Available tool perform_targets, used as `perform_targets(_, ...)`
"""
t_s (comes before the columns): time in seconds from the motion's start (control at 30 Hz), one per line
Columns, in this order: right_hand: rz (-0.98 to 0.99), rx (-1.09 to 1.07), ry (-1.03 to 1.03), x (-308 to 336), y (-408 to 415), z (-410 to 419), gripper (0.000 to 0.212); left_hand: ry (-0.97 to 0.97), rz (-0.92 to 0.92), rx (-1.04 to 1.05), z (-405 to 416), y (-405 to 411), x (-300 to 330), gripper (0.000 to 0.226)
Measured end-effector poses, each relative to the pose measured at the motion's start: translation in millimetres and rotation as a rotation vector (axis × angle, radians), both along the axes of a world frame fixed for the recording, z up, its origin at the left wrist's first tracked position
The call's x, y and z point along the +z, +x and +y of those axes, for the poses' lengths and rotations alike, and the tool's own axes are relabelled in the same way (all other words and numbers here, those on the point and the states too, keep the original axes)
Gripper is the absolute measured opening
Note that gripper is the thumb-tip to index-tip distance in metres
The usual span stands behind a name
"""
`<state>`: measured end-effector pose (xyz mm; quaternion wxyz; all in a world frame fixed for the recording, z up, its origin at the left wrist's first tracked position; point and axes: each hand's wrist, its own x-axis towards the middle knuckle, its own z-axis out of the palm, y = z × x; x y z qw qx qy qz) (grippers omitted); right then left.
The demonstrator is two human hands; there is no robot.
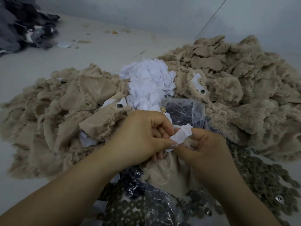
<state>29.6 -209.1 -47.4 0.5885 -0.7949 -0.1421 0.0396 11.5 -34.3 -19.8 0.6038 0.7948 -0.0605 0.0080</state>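
White backing strip [180, 136] is pinched between both hands, just above the beige fleece piece [164, 174] and in front of the heap of white scraps [146, 82]. The left hand [143, 134] is curled, thumb pressed on the strip's lower end. The right hand [206, 148] is curled about its upper end and the fleece edge. The strip is best peeled slowly, with the fleece held taut, so nothing is torn. Whether strip and fleece adhere cannot be told. The right fingertips are hidden, and the plastic bag's [185, 108] dark contents are unclear.
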Motion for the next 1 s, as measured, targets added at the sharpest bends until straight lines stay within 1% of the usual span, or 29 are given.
perform_targets(0.03, 0.030, 0.009, 0.021, 1.1, -0.3, 0.3, 0.012, 0.000, -0.002, -0.005, 0.5, -0.4, -0.3, 0.017)
perform_targets(0.1, 0.062, 0.012, 0.044, 2.6, -0.8, 1.3, 0.013, -0.021, 0.006, -0.026, 1.8, -1.6, -0.7, 0.017)
perform_targets(0.3, 0.009, -0.052, 0.020, 6.4, -3.8, 3.9, 0.010, -0.149, 0.062, -0.078, 6.4, -4.3, -0.7, 0.020)
perform_targets(0.4, 0.002, -0.054, 0.003, 7.4, -4.2, 3.0, 0.005, -0.126, 0.062, -0.074, 5.9, -5.0, -2.3, 0.021)
perform_targets(0.53, 0.022, -0.026, 0.051, 8.6, -4.3, 1.1, 0.008, -0.091, 0.060, -0.056, 5.2, -4.8, -4.6, 0.023)
perform_targets(0.67, -0.025, -0.023, -0.001, 6.6, -4.6, 1.4, 0.005, -0.050, 0.046, -0.036, 4.6, -4.5, -4.8, 0.021)
perform_targets(0.77, 0.002, 0.006, 0.062, 6.4, -4.9, 2.1, 0.006, -0.021, 0.035, -0.021, 4.3, -4.4, -4.5, 0.020)
perform_targets(0.87, 0.013, 0.025, 0.107, 3.3, -4.0, 1.0, 0.028, -0.015, 0.032, -0.017, 4.4, -5.0, -3.6, 0.018)
perform_targets(0.93, 0.006, 0.024, 0.099, 1.6, -3.5, 0.8, 0.032, -0.022, 0.031, -0.016, 4.1, -5.5, -3.6, 0.017)
perform_targets(0.97, 0.014, 0.021, 0.096, 1.6, -3.6, 1.0, 0.028, -0.027, 0.032, -0.015, 3.7, -5.7, -4.0, 0.017)
perform_targets(1.0, 0.023, 0.016, 0.100, 1.2, -3.2, 0.9, 0.020, -0.036, 0.035, -0.016, 3.4, -6.0, -4.4, 0.018)
